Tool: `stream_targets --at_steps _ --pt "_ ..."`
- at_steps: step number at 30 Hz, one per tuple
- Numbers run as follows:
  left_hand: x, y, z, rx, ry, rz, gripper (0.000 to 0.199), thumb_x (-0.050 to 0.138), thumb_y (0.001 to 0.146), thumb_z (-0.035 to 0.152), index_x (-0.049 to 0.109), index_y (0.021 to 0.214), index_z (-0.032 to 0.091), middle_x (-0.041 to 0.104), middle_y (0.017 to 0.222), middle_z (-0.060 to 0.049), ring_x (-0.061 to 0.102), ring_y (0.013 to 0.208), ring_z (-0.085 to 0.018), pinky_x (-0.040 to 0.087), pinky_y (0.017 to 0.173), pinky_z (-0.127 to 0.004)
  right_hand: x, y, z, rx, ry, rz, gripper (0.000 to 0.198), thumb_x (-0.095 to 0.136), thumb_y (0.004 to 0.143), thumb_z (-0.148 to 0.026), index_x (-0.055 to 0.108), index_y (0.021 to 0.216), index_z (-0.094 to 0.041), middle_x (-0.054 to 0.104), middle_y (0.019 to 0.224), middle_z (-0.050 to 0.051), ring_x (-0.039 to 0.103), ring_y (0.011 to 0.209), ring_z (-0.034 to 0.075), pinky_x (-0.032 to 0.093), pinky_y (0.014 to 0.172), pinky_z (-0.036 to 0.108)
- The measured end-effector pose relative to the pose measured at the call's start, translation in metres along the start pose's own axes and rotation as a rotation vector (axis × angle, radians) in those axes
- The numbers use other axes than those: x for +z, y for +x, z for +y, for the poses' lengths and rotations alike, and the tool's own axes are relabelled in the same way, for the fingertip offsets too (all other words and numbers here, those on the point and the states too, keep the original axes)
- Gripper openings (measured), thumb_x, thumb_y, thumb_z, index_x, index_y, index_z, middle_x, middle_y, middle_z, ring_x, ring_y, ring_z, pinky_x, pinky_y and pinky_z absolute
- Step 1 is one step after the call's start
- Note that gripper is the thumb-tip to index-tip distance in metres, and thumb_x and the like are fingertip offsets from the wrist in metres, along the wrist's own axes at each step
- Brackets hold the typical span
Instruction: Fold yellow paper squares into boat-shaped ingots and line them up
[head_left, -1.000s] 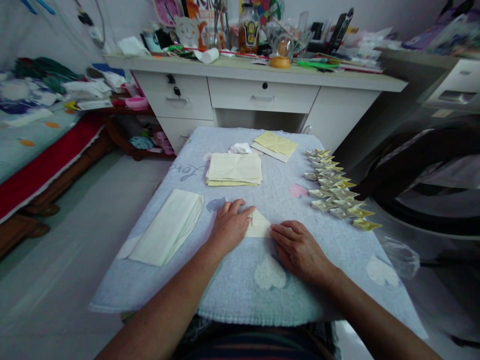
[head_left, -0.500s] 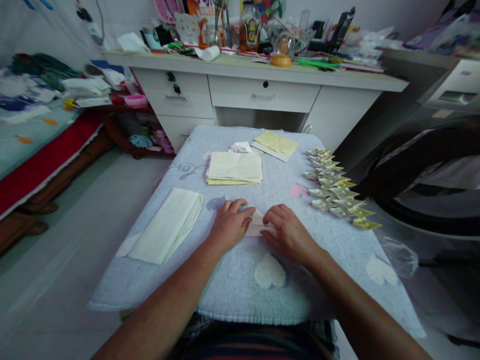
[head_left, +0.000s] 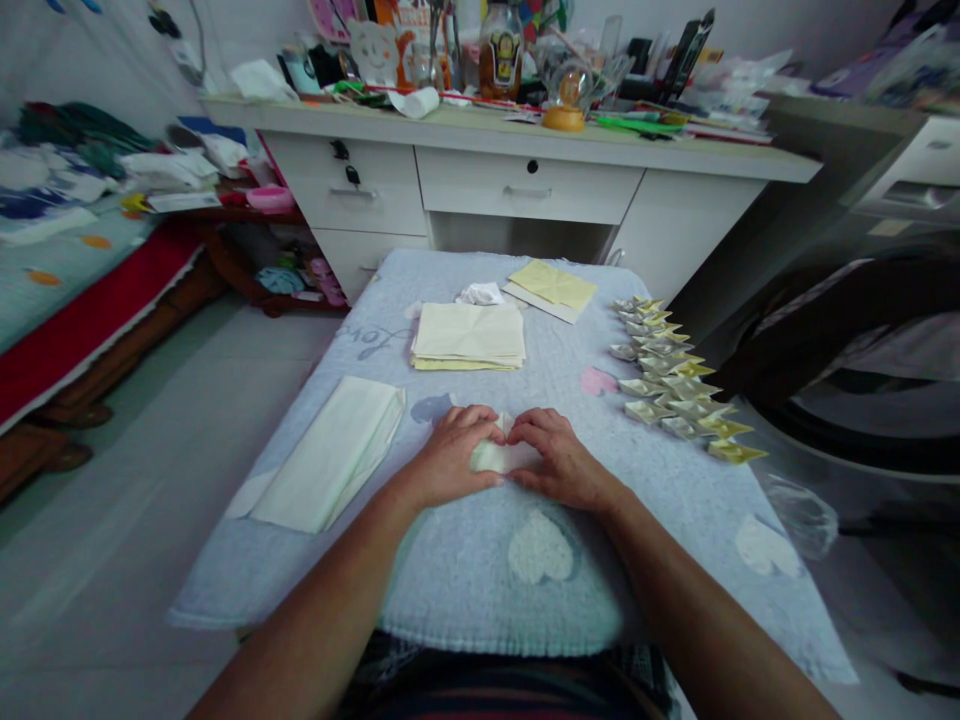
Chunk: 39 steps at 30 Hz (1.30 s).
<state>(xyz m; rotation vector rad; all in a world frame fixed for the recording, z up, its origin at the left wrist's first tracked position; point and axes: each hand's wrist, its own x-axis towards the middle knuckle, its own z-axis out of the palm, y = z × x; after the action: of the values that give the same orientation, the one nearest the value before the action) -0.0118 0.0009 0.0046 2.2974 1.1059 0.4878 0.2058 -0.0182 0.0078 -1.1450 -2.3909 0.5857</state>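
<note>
A small folded piece of pale paper (head_left: 506,457) lies on the cloth-covered table between my two hands. My left hand (head_left: 461,455) grips its left side, fingers curled over the top and thumb at the lower edge. On the right side my right hand (head_left: 559,458) holds the same paper in a matching way, fingertips close to those of the left. Parts of the paper are hidden beneath the fingers. Beyond the hands sits a stack of cream and yellow paper sheets (head_left: 469,335). Left of my left hand rests a larger folded pale paper bundle (head_left: 330,455).
Rows of folded paper boats (head_left: 675,385) line the table's right side. A crumpled white paper (head_left: 481,293) and yellow sheets (head_left: 555,285) lie at the back. Behind stands a cluttered white desk (head_left: 525,190); a washing machine (head_left: 900,200) is at right, a bed (head_left: 97,270) at left.
My hands have come closer together around the folded paper. The left thumb has moved down to its lower edge, and the right hand has shifted slightly left.
</note>
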Motion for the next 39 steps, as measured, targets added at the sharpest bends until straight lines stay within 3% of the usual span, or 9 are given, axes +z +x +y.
stream_targets --at_steps 3,10,15,22,25,29,39 --pt "-0.0031 -0.0023 -0.0004 0.009 -0.012 -0.046 0.048 0.081 0.063 0.027 0.061 0.106 0.025 0.05 0.13 -0.004 0.044 0.12 -0.027 0.038 0.103 -0.043 0.0007 -0.0006 0.0023 0.0 0.016 0.026 0.032 0.068 0.082 -0.036 0.061 0.109 -0.021 0.057 0.112 0.008 0.049 0.103 0.024 0.037 0.091 0.04" --pt "-0.0019 -0.0015 -0.0001 0.034 -0.017 0.043 0.021 0.071 0.07 0.019 0.061 0.089 0.022 0.057 0.117 -0.004 0.05 0.114 -0.023 0.041 0.1 -0.038 0.0017 -0.0009 0.003 -0.038 0.026 0.077 0.027 0.067 0.078 -0.029 0.062 0.102 -0.02 0.059 0.11 0.008 0.052 0.101 0.024 0.038 0.089 0.04" --pt "-0.0011 0.0004 0.0034 0.066 -0.017 0.128 0.009 0.06 0.075 0.011 0.061 0.077 0.02 0.062 0.104 -0.004 0.056 0.103 -0.02 0.044 0.094 -0.035 0.0043 -0.0005 -0.0031 -0.011 -0.035 0.076 0.037 0.063 0.07 -0.015 0.061 0.107 -0.019 0.059 0.111 0.009 0.05 0.102 0.025 0.038 0.09 0.04" --pt "-0.0008 0.0017 0.0056 0.084 0.003 0.087 0.013 0.06 0.075 0.009 0.063 0.084 0.019 0.064 0.092 -0.003 0.057 0.092 -0.019 0.045 0.086 -0.032 0.0092 0.0012 -0.0031 0.01 -0.063 0.128 0.01 0.059 0.081 -0.012 0.066 0.085 -0.018 0.062 0.101 0.007 0.052 0.098 0.022 0.039 0.087 0.036" --pt "0.001 0.0017 0.0035 0.055 0.053 0.058 0.017 0.064 0.076 0.015 0.065 0.092 0.02 0.062 0.092 -0.004 0.057 0.094 -0.021 0.046 0.085 -0.033 0.0088 0.0015 -0.0032 0.009 -0.043 0.148 0.01 0.059 0.082 -0.011 0.066 0.081 -0.018 0.062 0.1 0.007 0.053 0.096 0.021 0.04 0.085 0.036" --pt "0.0032 0.0016 0.0009 0.062 0.084 0.032 0.009 0.057 0.084 0.017 0.066 0.086 0.019 0.061 0.087 -0.004 0.057 0.089 -0.019 0.045 0.08 -0.03 0.0085 0.0021 -0.0029 0.058 -0.01 0.136 0.01 0.06 0.083 -0.012 0.067 0.085 -0.018 0.062 0.099 0.007 0.052 0.095 0.021 0.04 0.085 0.036" --pt "0.0019 0.0016 -0.0017 -0.018 0.122 0.039 0.02 0.052 0.091 0.025 0.064 0.078 0.017 0.059 0.08 -0.004 0.057 0.082 -0.018 0.042 0.075 -0.03 0.0076 0.0034 -0.0014 0.246 -0.033 0.151 0.006 0.066 0.083 -0.022 0.07 0.082 -0.018 0.061 0.105 0.007 0.047 0.103 0.024 0.036 0.092 0.041"
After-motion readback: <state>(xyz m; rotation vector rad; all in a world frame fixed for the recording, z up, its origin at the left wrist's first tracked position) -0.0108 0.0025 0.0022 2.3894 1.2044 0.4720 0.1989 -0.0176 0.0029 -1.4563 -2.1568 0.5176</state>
